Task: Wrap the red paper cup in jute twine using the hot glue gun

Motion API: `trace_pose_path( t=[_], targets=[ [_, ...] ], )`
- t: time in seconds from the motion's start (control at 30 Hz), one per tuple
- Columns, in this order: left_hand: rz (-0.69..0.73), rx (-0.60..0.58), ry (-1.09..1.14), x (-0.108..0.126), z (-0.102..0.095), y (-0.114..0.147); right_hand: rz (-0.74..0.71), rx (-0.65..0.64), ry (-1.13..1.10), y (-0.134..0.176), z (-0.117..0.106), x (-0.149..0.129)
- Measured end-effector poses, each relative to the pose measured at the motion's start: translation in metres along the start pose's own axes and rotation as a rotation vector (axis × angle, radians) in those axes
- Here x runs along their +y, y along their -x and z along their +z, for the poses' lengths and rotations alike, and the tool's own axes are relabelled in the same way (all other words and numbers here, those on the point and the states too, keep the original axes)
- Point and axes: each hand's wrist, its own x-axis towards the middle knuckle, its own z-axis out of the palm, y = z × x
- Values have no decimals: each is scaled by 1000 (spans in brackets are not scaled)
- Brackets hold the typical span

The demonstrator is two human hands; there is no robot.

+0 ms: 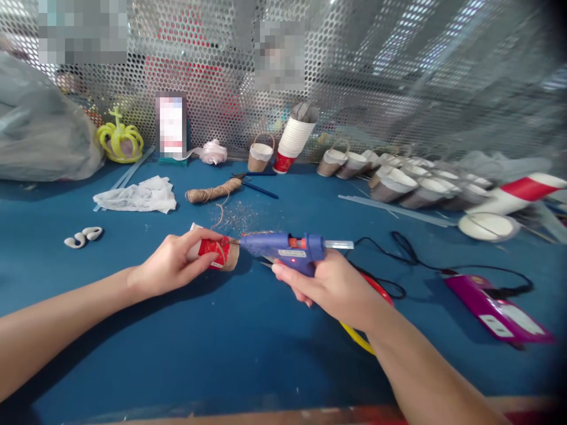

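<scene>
The right hand (330,277) grips a blue glue gun (261,243), nozzle pointing at the red paper cup (207,252) that the left hand (166,262) clasps sideways, midway between the tabletop's (199,360) near and far edges. Beyond lies a twine bundle (210,193); small cup baskets (394,188) crowd toward the far right corner, a purple box (478,298) near the right edge.

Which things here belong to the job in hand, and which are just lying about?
In the job:
red cup, in left hand
glue gun, in right hand
twine, its strand reaching toward the cup

Apparently just lying about:
yellow ornament
white coils
plastic bag
</scene>
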Motion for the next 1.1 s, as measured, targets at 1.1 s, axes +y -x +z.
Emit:
trace_pose_path(
  t=[1.1],
  targets=[
    [15,36,7,0,1,-2,-391,152,364,10,4,-11]
  ],
)
